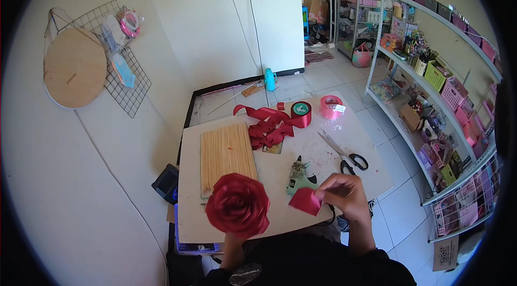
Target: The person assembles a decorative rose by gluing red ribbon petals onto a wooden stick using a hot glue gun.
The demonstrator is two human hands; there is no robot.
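Note:
A large dark-red ribbon rose (237, 205) is held up over the table's near edge by my left hand (233, 242); the bloom hides most of that hand's fingers. My right hand (344, 195) pinches a folded red ribbon petal (306, 201) by its right side, apart from the rose. Just behind the petal lies a pale green glue gun (301, 182) with dried glue about its tip. Black-handled scissors (344, 152) lie with blades spread beyond my right hand. Cut red ribbon pieces (269, 134) are heaped farther back, beside a ribbon roll (301, 113).
Many thin wooden sticks (226, 151) lie in a block on the left of the white table (344, 124). A pink tape roll (332, 107) sits at the back. Crowded metal shelves (409, 62) line the right wall. A turquoise flask (270, 79) stands on the floor.

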